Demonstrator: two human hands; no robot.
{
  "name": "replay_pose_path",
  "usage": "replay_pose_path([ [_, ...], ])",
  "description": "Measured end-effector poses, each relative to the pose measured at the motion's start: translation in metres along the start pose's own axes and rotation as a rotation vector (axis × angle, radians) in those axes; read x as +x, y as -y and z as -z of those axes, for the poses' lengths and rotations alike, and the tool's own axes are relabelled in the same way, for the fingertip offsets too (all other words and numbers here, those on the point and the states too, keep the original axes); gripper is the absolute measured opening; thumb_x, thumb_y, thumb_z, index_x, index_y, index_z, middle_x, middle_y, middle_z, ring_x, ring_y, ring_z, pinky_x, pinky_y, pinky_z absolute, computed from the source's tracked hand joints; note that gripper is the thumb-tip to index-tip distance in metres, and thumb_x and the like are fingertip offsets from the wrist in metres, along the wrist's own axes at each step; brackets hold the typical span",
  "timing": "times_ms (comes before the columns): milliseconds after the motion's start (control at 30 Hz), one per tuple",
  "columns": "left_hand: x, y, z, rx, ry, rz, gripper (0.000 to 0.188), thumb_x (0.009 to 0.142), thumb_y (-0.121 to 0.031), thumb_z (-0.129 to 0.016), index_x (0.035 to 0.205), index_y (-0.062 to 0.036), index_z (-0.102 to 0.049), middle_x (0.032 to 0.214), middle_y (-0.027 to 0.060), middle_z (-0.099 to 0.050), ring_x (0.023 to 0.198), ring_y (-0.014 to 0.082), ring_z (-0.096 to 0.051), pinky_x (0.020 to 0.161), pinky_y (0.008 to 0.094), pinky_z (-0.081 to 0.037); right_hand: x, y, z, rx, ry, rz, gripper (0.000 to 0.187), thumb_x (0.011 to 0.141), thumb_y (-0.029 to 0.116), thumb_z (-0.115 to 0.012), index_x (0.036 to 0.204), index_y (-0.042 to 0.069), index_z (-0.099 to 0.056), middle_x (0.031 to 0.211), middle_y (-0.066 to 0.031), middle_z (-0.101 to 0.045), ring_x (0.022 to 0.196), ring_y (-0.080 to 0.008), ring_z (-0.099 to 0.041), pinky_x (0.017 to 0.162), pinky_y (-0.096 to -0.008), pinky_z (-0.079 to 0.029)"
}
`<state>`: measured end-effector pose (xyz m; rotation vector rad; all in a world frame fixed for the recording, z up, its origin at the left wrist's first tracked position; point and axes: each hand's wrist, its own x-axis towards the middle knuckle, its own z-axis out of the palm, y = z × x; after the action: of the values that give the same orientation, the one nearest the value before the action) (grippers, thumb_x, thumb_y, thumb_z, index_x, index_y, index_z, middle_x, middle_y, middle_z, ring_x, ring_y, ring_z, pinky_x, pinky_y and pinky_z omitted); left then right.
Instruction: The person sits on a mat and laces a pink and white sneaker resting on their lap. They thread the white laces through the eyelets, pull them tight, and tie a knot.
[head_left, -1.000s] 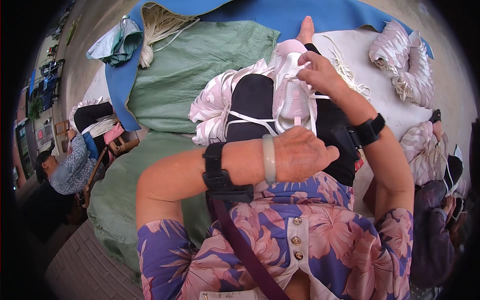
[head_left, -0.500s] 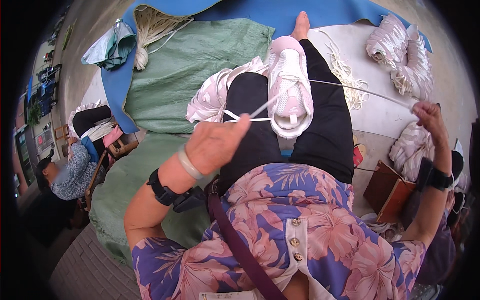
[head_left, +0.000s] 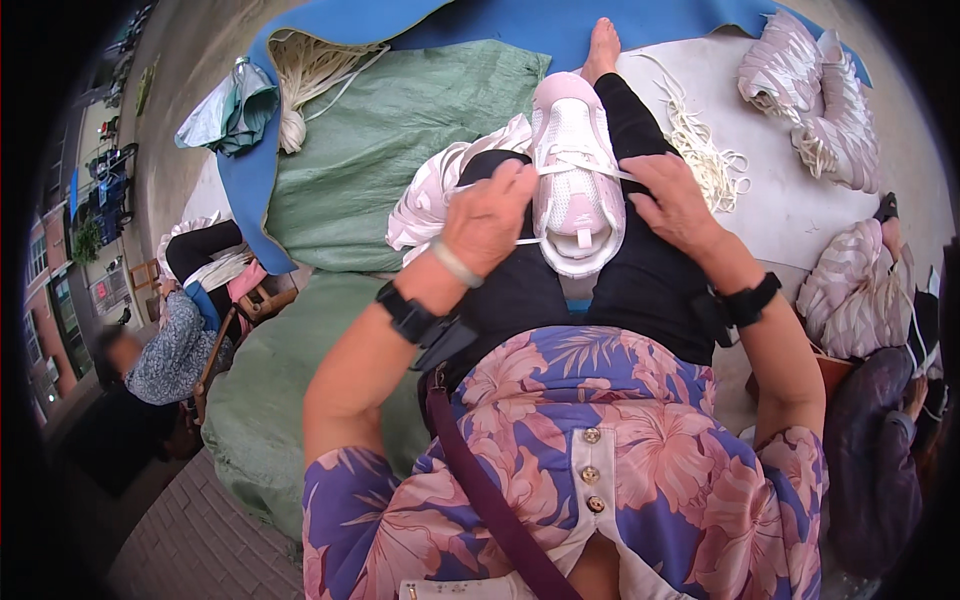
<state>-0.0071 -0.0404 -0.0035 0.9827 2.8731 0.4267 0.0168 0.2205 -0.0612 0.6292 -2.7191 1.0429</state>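
A pink and white sneaker [head_left: 577,205] rests on my black-trousered lap, toe pointing away from me. White shoelace [head_left: 585,167] crosses its upper and runs out to both sides. My left hand [head_left: 488,222] is closed at the shoe's left edge, pinching one side of the lace; another strand passes below it by the shoe's collar. On the other side, the thumb and forefinger of my right hand [head_left: 678,200] close on the opposite side of the lace, close to the shoe. Behind my left hand lies a pink and white striped bundle [head_left: 432,195] against my leg.
Loose cream laces [head_left: 700,150] lie beyond my right hand, with more striped bundles [head_left: 808,95] farther right. A lace hank [head_left: 300,85] sits far left beside a green sack [head_left: 400,130] on a blue mat [head_left: 240,205]. Seated people are at the left [head_left: 175,345] and right.
My right hand has come in from far right to the shoe's right edge, so the long taut lace no longer stretches out. My left hand has moved up beside the shoe.
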Motion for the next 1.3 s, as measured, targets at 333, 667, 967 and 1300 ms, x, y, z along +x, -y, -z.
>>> replay_pose_path([
  [333, 0.017, 0.01, -0.03, 0.061, 0.048, 0.103, 0.004, 0.076, -0.009, -0.05, 0.078, -0.007, -0.054, 0.069, 0.0128, -0.058, 0.06, 0.0325, -0.06, 0.051, 0.0424, -0.047, 0.0, -0.031, 0.004, -0.114, 0.101, -0.02, 0.005, 0.079, 0.012, -0.056, 0.082, 0.009, -0.054, 0.067, -0.0073, -0.056, 0.063, -0.0268, -0.055, 0.061, -0.036, -0.04],
  [667, -0.019, 0.049, -0.001, 0.039, 0.05, -0.007, 0.004, 0.078, -0.006, -0.051, 0.078, -0.0085, -0.054, 0.069, 0.0109, -0.058, 0.06, 0.0317, -0.058, 0.05, 0.0402, -0.046, -0.085, -0.079, 0.045, -0.133, 0.054, -0.071, 0.011, 0.077, 0.005, -0.059, 0.088, 0.006, -0.057, 0.073, -0.0103, -0.059, 0.065, -0.0289, -0.055, 0.06, -0.0375, -0.042],
  [967, -0.169, 0.147, 0.081, 0.307, 0.084, 0.229, 0.012, 0.08, -0.007, -0.05, 0.089, -0.0054, -0.059, 0.08, 0.0139, -0.06, 0.072, 0.033, -0.059, 0.06, 0.0385, -0.049, -0.093, -0.125, 0.032, -0.212, -0.027, -0.398, 0.01, 0.082, 0.008, -0.055, 0.09, 0.004, -0.059, 0.076, -0.0083, -0.059, 0.061, -0.0208, -0.054, 0.06, -0.0313, -0.046],
  [1300, -0.239, 0.208, 0.13, 0.447, -0.077, 0.691, 0.022, 0.085, -0.028, -0.05, 0.086, -0.0088, -0.061, 0.078, 0.0176, -0.061, 0.074, 0.0385, -0.058, 0.064, 0.0466, -0.045, -0.04, -0.107, 0.028, 0.927, 0.008, -1.014, 0.014, 0.084, 0.014, -0.054, 0.091, 0.004, -0.061, 0.067, -0.0023, -0.05, 0.051, -0.0125, -0.043, 0.055, -0.0274, -0.044],
])
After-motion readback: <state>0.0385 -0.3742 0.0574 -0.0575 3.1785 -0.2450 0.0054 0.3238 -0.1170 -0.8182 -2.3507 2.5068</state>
